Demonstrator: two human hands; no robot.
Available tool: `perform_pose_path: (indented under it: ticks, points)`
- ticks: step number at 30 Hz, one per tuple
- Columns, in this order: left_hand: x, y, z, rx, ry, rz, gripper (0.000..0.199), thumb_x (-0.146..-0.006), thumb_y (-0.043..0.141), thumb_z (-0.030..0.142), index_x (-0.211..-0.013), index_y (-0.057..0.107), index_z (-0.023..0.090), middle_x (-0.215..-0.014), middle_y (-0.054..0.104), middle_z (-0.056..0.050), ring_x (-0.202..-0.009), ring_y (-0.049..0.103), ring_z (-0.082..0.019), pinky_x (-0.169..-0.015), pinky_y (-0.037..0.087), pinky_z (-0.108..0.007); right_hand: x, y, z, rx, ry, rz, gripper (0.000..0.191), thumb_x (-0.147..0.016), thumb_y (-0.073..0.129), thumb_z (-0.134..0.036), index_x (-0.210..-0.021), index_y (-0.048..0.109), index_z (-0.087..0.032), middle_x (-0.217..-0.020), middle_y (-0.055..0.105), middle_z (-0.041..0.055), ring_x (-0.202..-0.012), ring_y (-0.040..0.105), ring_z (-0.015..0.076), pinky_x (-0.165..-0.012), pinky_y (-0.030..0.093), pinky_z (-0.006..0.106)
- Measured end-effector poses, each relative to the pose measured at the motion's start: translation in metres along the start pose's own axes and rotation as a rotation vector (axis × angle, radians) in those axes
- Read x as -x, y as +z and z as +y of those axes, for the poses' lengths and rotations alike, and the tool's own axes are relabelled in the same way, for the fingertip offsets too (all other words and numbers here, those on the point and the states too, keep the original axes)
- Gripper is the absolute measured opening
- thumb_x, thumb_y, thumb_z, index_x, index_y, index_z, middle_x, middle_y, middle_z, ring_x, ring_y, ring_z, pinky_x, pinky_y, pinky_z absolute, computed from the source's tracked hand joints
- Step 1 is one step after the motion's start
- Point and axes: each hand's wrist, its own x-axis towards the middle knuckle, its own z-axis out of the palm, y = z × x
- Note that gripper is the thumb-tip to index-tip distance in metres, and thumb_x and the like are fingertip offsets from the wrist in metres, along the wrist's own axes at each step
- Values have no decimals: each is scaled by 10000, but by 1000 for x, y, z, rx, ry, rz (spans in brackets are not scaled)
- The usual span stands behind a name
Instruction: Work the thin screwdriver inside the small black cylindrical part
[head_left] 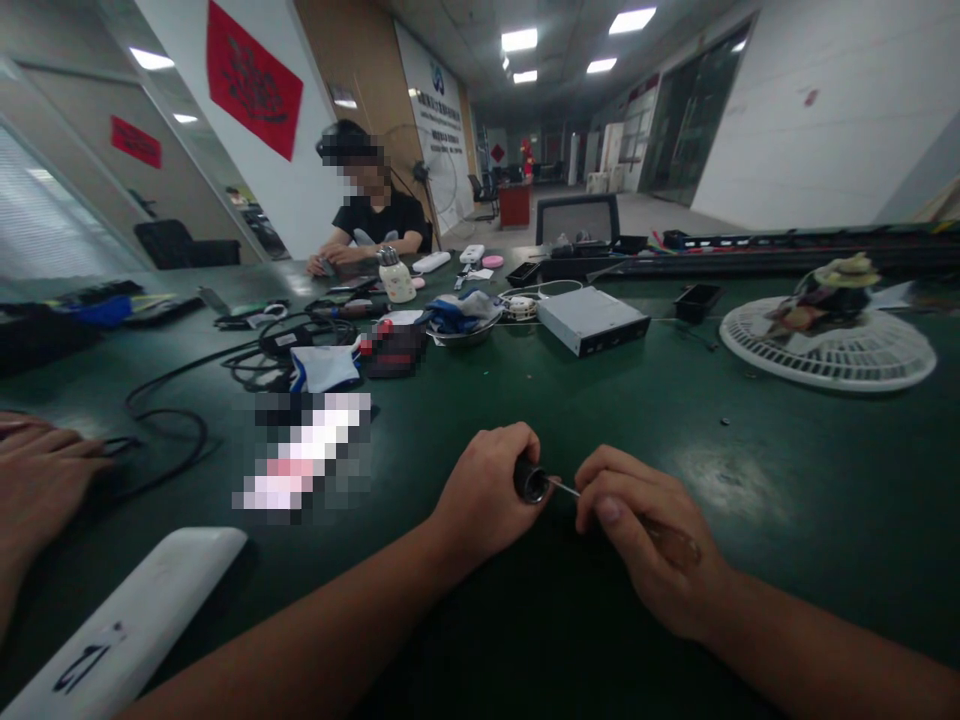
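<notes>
My left hand [484,490] is closed around a short black cylinder [531,481], with its round open end facing right. My right hand [645,535] grips a screwdriver with a translucent amber handle [676,544], partly covered by my fingers. Its thin metal shaft [564,487] reaches left and ends at the black cylinder. The two hands are close together above the dark green table mat [720,520]. The shaft's tip is hidden where it meets the cylinder, so I cannot tell whether it goes inside.
Another person's hand [41,475] rests at the left edge, beside a white bar [124,625] and black cables [165,425]. A blurred flat object [304,450] lies ahead. Farther off are a metal box [592,320], a white fan grille [825,345], and a seated person [371,215].
</notes>
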Motion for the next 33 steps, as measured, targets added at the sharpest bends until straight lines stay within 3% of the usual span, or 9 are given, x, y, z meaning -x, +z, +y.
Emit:
perform_pose_path:
  ticks: [5, 11, 18, 26, 33]
  points:
    - [0, 0, -1, 4, 13, -6, 202, -792, 692, 265, -810, 499, 208, -802, 614, -1, -740, 532, -187, -684, 376, -330, 0, 1, -1, -36, -45, -113, 303, -1017, 449, -258, -796, 636, -170, -834, 601, 41, -769, 574, 156, -676, 432, 295]
    - [0, 0, 0, 13, 8, -2, 213, -786, 710, 257, -832, 508, 209, -817, 615, 2, -751, 537, -186, -697, 383, -326, 2, 1, 1, 35, 6, 5, 306, -1017, 452, -218, -764, 619, -173, -805, 575, 31, -745, 560, 146, -668, 421, 292]
    - [0, 0, -1, 35, 6, 2, 230, -780, 718, 263, -821, 498, 208, -809, 612, 6, -743, 541, -183, -698, 393, -328, 0, 0, -1, -42, -14, -125, 255, -1008, 465, -223, -831, 643, -179, -874, 608, 43, -785, 581, 152, -671, 440, 287]
    - [0, 0, 0, 6, 0, 0, 221, -775, 717, 258, -814, 505, 211, -799, 616, 6, -745, 553, -187, -690, 401, -326, 3, 1, 3, 61, 41, -22, 305, -1023, 449, -233, -776, 624, -192, -818, 594, 36, -720, 568, 157, -634, 436, 290]
    - [0, 0, -1, 5, -5, 1, 236, -783, 720, 282, -815, 497, 212, -804, 613, 4, -759, 551, -192, -691, 396, -327, 2, 1, 0, 20, -19, -122, 268, -1010, 453, -221, -819, 639, -192, -841, 606, 39, -742, 578, 156, -638, 442, 282]
